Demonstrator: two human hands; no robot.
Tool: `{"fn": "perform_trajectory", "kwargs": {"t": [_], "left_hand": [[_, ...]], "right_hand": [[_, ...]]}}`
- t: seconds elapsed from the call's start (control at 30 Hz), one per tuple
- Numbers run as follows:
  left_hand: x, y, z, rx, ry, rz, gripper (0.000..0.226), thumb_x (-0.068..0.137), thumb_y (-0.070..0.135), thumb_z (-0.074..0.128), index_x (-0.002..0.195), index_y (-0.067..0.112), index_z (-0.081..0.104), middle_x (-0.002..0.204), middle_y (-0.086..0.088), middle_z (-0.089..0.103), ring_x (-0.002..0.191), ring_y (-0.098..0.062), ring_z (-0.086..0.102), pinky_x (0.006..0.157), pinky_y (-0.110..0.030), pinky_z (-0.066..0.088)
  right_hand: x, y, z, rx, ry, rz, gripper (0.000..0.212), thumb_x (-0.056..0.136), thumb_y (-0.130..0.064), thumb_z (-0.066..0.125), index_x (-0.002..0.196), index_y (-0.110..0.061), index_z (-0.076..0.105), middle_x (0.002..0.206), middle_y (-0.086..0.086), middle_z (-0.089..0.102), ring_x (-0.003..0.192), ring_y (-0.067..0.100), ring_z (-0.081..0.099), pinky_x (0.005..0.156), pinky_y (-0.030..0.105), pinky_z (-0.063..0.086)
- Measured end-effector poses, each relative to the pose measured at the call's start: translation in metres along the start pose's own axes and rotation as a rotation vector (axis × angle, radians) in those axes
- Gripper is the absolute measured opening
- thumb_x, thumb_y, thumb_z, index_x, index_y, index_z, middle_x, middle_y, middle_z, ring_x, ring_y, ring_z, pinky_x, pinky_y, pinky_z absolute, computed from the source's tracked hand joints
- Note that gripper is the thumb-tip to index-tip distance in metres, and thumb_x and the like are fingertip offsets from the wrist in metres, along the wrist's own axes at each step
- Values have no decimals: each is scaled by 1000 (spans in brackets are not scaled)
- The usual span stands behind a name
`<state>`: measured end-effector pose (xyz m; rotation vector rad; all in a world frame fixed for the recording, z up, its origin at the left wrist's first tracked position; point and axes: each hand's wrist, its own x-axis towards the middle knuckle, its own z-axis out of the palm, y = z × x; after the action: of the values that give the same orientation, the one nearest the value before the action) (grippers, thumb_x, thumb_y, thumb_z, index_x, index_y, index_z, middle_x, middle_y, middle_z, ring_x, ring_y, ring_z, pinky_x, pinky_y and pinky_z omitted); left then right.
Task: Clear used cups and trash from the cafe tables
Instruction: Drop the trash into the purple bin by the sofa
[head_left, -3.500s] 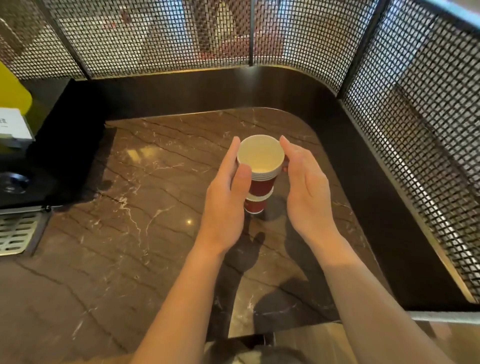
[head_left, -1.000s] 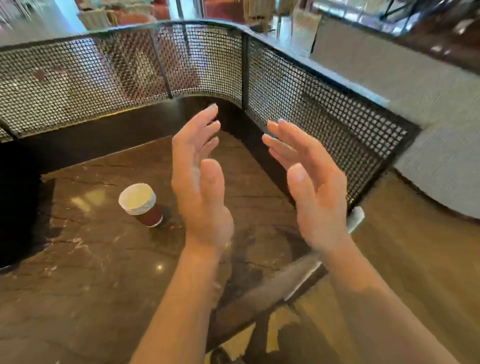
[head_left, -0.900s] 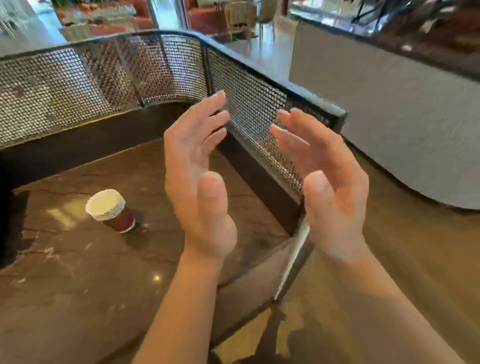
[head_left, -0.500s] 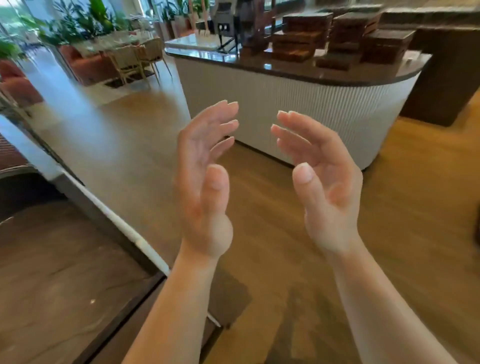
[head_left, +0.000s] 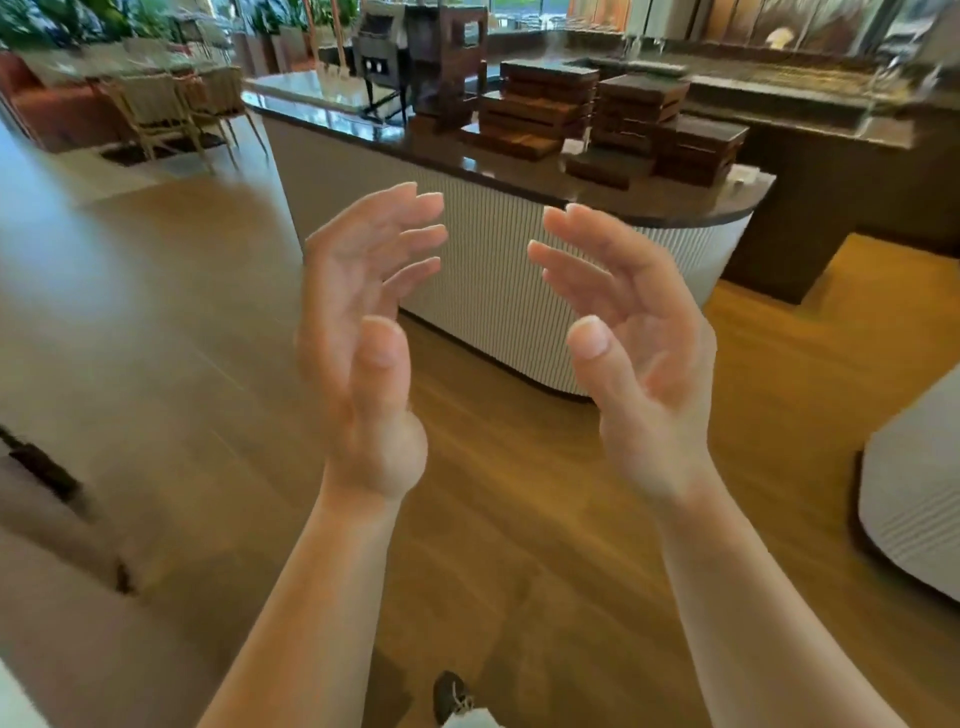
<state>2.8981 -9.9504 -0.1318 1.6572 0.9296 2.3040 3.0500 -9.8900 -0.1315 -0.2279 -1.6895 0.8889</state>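
Note:
My left hand (head_left: 363, 332) and my right hand (head_left: 628, 338) are raised in front of me, palms facing each other with a gap between them. The fingers of both are relaxed and slightly bent, and neither holds anything. No cup or trash shows anywhere in this view; the stack of red paper cups is out of sight.
A curved counter (head_left: 509, 270) with white ribbed front and dark top stands ahead, carrying stacked dark wooden trays (head_left: 540, 109). Wooden floor (head_left: 519, 519) lies between. Chairs and a table (head_left: 166, 104) are at far left. Another white ribbed unit (head_left: 914, 499) sits at right.
The view has swung right, away from the marble counter with the red cup stack, to the open floor and the curved counter. Both hands stayed raised and empty.

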Motion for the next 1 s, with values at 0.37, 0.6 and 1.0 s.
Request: {"fn": "perform_trajectory", "kwargs": {"t": [0.37, 0.6, 1.0], "left_hand": [[138, -130, -58, 130, 66, -14, 74, 93, 75, 47, 132, 13, 48, 138, -12, 55, 122, -36, 57, 101, -51, 47], [180, -209, -91, 263, 88, -79, 74, 93, 77, 46, 132, 14, 48, 139, -13, 55, 123, -39, 58, 101, -50, 48], [344, -370, -113, 479, 68, -16, 82, 91, 79, 44, 138, 11, 43, 144, -11, 52, 128, -33, 56, 105, -49, 45]], "right_hand": [[162, 140, 45, 57, -127, -11, 74, 98, -54, 59, 145, 2, 44, 144, 21, 56, 132, 34, 60, 110, 50, 50], [228, 238, 73, 148, -196, -20, 80, 99, -54, 58, 147, 7, 39, 144, 25, 54, 133, 35, 59, 110, 48, 50], [419, 418, 101, 359, -268, -126, 82, 99, -56, 58, 148, 6, 37, 145, 20, 53, 131, 34, 60, 110, 45, 49]]}}
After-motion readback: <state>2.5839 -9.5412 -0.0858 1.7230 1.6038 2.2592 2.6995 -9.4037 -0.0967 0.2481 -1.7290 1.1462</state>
